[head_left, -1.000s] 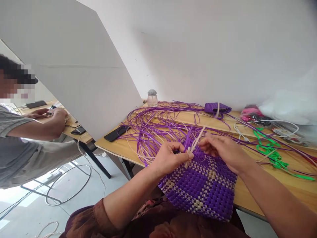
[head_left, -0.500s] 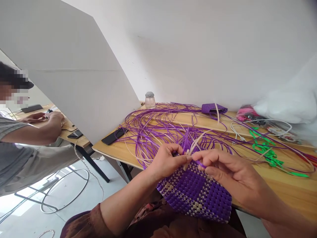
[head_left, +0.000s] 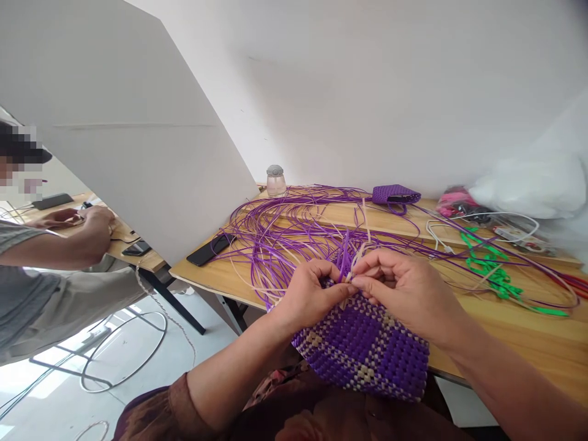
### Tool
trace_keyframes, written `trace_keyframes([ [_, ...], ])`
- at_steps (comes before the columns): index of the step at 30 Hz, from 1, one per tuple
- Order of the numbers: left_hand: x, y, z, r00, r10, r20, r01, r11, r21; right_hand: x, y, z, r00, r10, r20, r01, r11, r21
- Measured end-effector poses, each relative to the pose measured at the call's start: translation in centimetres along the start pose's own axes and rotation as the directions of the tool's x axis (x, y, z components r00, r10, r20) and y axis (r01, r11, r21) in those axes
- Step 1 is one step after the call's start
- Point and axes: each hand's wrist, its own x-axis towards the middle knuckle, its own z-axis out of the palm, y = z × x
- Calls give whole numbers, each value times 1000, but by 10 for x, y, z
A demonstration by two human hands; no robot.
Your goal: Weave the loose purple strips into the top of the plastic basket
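Observation:
A purple-and-cream woven piece (head_left: 362, 349) rests between my lap and the table edge, many loose strips fanning from its far side. My left hand (head_left: 310, 294) pinches cream and purple strips at its upper edge, thumb and forefinger together. Against that same spot, my right hand (head_left: 399, 288) has its thumb and forefinger closed on a cream strip, tips touching or almost touching the left thumb. A pale strip (head_left: 366, 220) stands up above the right fingers. The exact crossing of the strips is hidden by my fingertips.
Long purple strips (head_left: 271, 233) spread over the wooden table (head_left: 546, 343). Around them lie a phone (head_left: 210, 249), a jar (head_left: 275, 181), a small purple woven pouch (head_left: 395, 195), green strips (head_left: 493, 269) and a white cable (head_left: 482, 215). Left of the partition (head_left: 138, 165), another person's hands (head_left: 94, 217) work.
My right hand has moved in closer to the left, its fingers drawing together at the strips. The raised pale strip has shifted left. The view has tilted slightly.

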Motion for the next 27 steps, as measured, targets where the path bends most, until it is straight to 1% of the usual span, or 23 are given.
trace_keyframes([
  [4,1,-2,0,1000,12,12,-12,1000,15,1,-6,0,997,-71,-18,68,989,-132],
  [6,1,-2,1,1000,26,13,-26,1000,13,2,-8,2,989,-150,-11,144,967,-211],
  [8,2,-2,1,999,43,11,-43,999,14,3,-10,5,963,-269,-11,251,912,-325],
  [10,2,-2,2,999,39,2,-39,999,25,3,-11,8,930,-368,-7,329,840,-432],
  [13,3,-3,2,1000,18,-11,-18,1000,5,-2,-13,10,890,-456,1,391,763,-515],
  [15,4,-4,2,1000,18,-16,-19,999,-29,-6,-18,9,876,-481,-1,416,758,-503],
  [16,5,-4,2,1000,21,-18,-22,999,-45,-9,-21,8,883,-470,7,418,778,-468],
  [17,5,-4,2,1000,21,-19,-22,998,-58,-11,-26,6,900,-436,24,407,818,-407],
  [19,6,-4,3,1000,13,-17,-15,997,-78,-11,-39,0,944,-307,121,326,922,-208],
  [20,6,-5,3,1000,12,-17,-13,997,-81,-10,-46,-5,952,-242,189,261,962,-82],
  [21,6,-5,3,1000,9,-16,-10,997,-80,-6,-54,-12,948,-196,250,189,981,50],
  [22,6,-5,4,1000,3,-14,-4,997,-74,-1,-63,-21,941,-178,287,130,975,178],
  [23,7,-6,4,1000,-6,-13,6,998,-67,5,-72,-31,940,-192,282,106,950,294],
  [24,7,-8,4,1000,-20,-12,19,998,-61,12,-80,-43,947,-236,220,134,909,395],
  [25,8,-9,4,999,-38,-10,37,997,-61,20,-86,-55,950,-292,108,210,857,470],
  [26,8,-11,4,998,-60,-9,60,996,-68,27,-91,-67,934,-355,-48,329,797,506],
  [27,8,-12,3,997,-81,-7,80,994,-80,35,-94,-77,895,-409,-176,440,750,494],
])
